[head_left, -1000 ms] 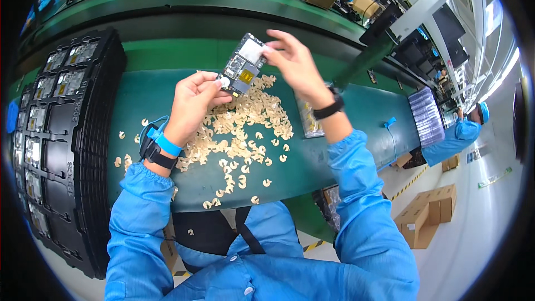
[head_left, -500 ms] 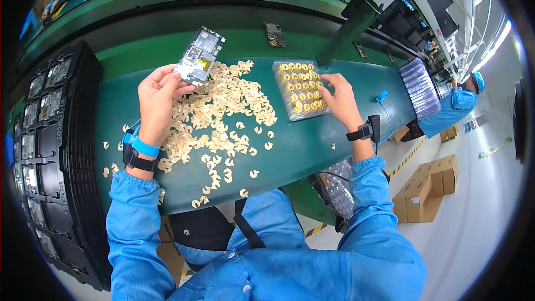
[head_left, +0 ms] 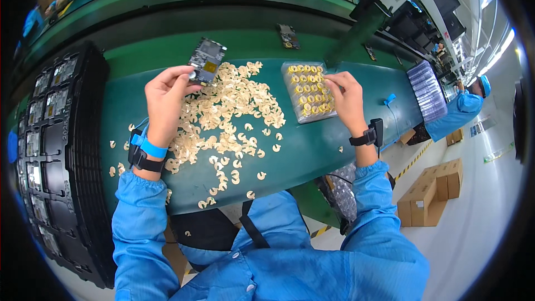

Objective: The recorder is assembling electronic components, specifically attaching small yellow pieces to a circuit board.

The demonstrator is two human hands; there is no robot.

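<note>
My left hand (head_left: 166, 99) holds a small dark circuit board (head_left: 207, 61) by its lower edge, lifted above the green bench (head_left: 312, 150). My right hand (head_left: 346, 98) rests with its fingertips on a clear sheet of round yellow stickers (head_left: 310, 90), which lies flat on the bench to the right. Between the two hands spreads a heap of pale crescent-shaped paper scraps (head_left: 225, 112). Both wrists wear dark bands, and the left also has a blue strap.
A stack of black trays (head_left: 53, 150) holding boards stands at the left. Another small board (head_left: 287, 35) lies on the far conveyor strip. A ribbed tray (head_left: 426, 90) sits at the bench's right end, beside a person in blue (head_left: 460, 112). Cardboard boxes (head_left: 432, 192) stand on the floor.
My right hand let go of the board and moved right onto the sticker sheet. The left hand kept the board and shifted slightly left.
</note>
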